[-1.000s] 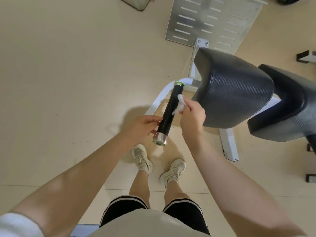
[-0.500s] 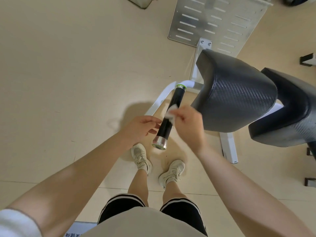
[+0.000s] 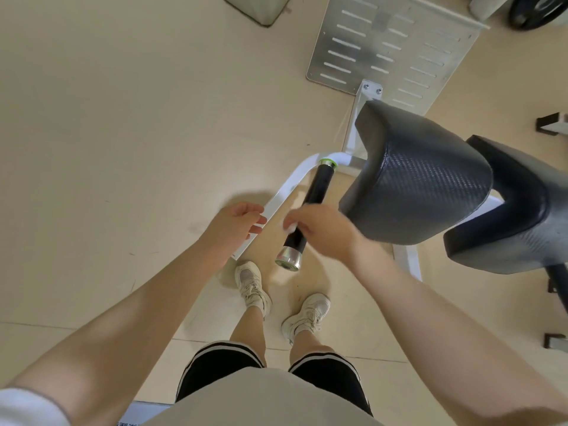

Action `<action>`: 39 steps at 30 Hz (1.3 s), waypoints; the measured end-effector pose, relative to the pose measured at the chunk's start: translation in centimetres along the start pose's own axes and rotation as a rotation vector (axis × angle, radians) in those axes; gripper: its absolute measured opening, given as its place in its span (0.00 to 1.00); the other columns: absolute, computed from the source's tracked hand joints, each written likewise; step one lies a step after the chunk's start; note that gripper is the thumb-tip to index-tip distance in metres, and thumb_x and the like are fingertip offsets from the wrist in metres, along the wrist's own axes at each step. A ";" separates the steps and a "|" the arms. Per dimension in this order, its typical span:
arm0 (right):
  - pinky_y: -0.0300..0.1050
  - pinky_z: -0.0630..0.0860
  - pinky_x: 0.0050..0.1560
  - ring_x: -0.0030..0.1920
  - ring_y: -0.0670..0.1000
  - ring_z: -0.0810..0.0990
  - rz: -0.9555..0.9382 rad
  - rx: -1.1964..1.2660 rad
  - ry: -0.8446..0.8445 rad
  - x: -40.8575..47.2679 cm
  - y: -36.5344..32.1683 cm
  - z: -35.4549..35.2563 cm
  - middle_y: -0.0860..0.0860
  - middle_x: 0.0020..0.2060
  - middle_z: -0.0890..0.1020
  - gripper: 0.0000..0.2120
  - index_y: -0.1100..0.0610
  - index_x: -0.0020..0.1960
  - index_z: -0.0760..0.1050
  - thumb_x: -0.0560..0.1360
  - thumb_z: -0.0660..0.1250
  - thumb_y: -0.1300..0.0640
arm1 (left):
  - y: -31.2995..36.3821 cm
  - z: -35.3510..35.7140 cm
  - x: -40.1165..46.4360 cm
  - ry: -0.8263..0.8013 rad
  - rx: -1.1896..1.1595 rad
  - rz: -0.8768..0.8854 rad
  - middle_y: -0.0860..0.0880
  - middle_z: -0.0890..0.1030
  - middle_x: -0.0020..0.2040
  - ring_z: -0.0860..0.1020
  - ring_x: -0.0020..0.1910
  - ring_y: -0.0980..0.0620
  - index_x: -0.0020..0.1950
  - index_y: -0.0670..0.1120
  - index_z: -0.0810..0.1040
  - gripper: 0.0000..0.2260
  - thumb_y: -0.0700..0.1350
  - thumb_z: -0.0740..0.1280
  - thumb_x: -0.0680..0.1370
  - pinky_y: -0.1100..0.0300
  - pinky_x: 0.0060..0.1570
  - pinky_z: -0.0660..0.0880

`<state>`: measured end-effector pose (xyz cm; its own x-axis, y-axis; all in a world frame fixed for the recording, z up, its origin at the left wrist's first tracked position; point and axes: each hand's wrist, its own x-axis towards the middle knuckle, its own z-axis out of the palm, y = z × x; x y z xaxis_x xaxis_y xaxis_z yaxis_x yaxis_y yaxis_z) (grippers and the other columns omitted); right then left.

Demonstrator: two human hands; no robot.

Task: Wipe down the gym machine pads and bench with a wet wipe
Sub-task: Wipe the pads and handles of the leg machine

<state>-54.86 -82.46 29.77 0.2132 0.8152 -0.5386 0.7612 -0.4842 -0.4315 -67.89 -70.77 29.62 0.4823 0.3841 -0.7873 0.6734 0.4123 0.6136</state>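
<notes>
Right hand: the right hand [image 3: 322, 232] is wrapped round the lower part of the handle [image 3: 307, 210], pressing a white wipe [image 3: 290, 226] against it; only a corner of the wipe shows by the fingers.
Left hand: the left hand [image 3: 236, 224] hangs just left of the handle, fingers loosely curled, holding nothing and apparently not touching the bar, though the angle makes that hard to judge.
Handle: a black grip with a silver cap [image 3: 288, 260] at the near end and a green ring [image 3: 328, 162] at the far end, joined to the white frame [image 3: 289, 187].
Pads: the large black pad [image 3: 421, 182] sits right of the handle, a second pad [image 3: 516, 210] farther right; neither is under the wipe now.
Far: a slotted metal plate [image 3: 393, 47] on the floor.
Doing it well: probably best to keep the wipe folded round the grip, twist while sliding along its full length to the cap, then turn to a fresh face before the pads.
</notes>
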 end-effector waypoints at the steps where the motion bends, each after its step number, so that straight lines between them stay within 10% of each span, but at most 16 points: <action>1: 0.51 0.75 0.54 0.52 0.53 0.79 -0.021 0.054 -0.032 -1.0 -0.8 0.1 0.52 0.50 0.82 0.17 0.52 0.56 0.77 0.76 0.54 0.66 | 0.6 0.1 -0.5 -0.006 0.005 0.020 0.52 0.79 0.42 0.77 0.39 0.55 0.53 0.45 0.76 0.08 0.38 0.58 0.78 0.63 0.44 0.70; 7: 0.40 0.73 0.52 0.47 0.46 0.79 0.075 0.528 0.272 -6.2 -2.5 -3.8 0.48 0.47 0.82 0.12 0.56 0.53 0.79 0.77 0.60 0.64 | 4.7 1.8 -4.1 -0.024 0.056 0.269 0.52 0.80 0.46 0.79 0.40 0.59 0.52 0.48 0.77 0.08 0.40 0.60 0.78 0.64 0.47 0.72; 11: 0.49 0.80 0.43 0.39 0.51 0.78 0.357 1.129 0.505 -10.0 -0.3 -8.2 0.53 0.37 0.79 0.10 0.53 0.42 0.79 0.75 0.62 0.65 | 8.4 6.2 -6.2 -0.303 0.028 0.387 0.51 0.79 0.49 0.77 0.43 0.68 0.51 0.47 0.78 0.10 0.42 0.58 0.78 0.72 0.50 0.71; 14: 0.41 0.76 0.49 0.47 0.52 0.78 0.320 1.400 0.512 -13.1 3.5 -9.8 0.57 0.45 0.80 0.08 0.61 0.52 0.76 0.78 0.59 0.64 | 10.2 11.2 -5.6 -0.475 0.076 0.379 0.57 0.82 0.48 0.78 0.49 0.62 0.53 0.48 0.79 0.10 0.46 0.60 0.77 0.58 0.57 0.72; 17: 0.43 0.74 0.50 0.50 0.53 0.77 0.271 1.559 0.497 -16.4 8.1 -10.7 0.58 0.49 0.79 0.13 0.67 0.60 0.71 0.80 0.55 0.61 | 11.3 16.0 -6.9 -0.432 0.049 0.384 0.58 0.83 0.41 0.79 0.43 0.61 0.55 0.46 0.76 0.07 0.41 0.63 0.77 0.69 0.46 0.73; 25: 0.39 0.78 0.39 0.40 0.50 0.81 0.277 1.584 0.569 -24.5 19.6 -15.4 0.54 0.40 0.82 0.07 0.61 0.48 0.75 0.78 0.58 0.64 | 15.4 29.9 -8.4 -0.320 0.127 0.441 0.47 0.76 0.40 0.73 0.45 0.51 0.38 0.48 0.75 0.09 0.41 0.62 0.77 0.47 0.62 0.69; 29: 0.40 0.77 0.41 0.39 0.50 0.78 0.292 1.661 0.689 -26.9 24.0 -17.0 0.53 0.38 0.79 0.06 0.58 0.44 0.75 0.77 0.61 0.65 | 16.6 35.6 -8.4 -0.245 0.057 0.446 0.49 0.80 0.42 0.78 0.45 0.53 0.41 0.47 0.76 0.06 0.40 0.64 0.77 0.53 0.57 0.75; 33: 0.36 0.71 0.36 0.31 0.43 0.73 0.467 1.039 0.961 -27.1 27.3 -17.9 0.46 0.31 0.75 0.07 0.53 0.40 0.75 0.74 0.66 0.63 | 17.5 40.5 -7.9 -0.124 -0.023 0.375 0.49 0.82 0.44 0.80 0.49 0.51 0.44 0.47 0.76 0.04 0.41 0.64 0.77 0.60 0.52 0.76; 39: 0.24 0.67 0.44 0.45 0.41 0.75 0.177 0.577 0.950 -25.7 29.0 -16.3 0.48 0.47 0.80 0.05 0.54 0.46 0.77 0.73 0.66 0.63 | 19.2 43.5 -6.6 -0.237 -0.242 0.242 0.49 0.84 0.42 0.82 0.44 0.54 0.46 0.49 0.78 0.09 0.46 0.59 0.79 0.59 0.53 0.75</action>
<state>-28.31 -112.23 42.87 0.8579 0.5124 0.0383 0.3292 -0.4909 -0.8067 -33.75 -101.35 44.04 0.7453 0.3044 -0.5931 0.3872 0.5267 0.7568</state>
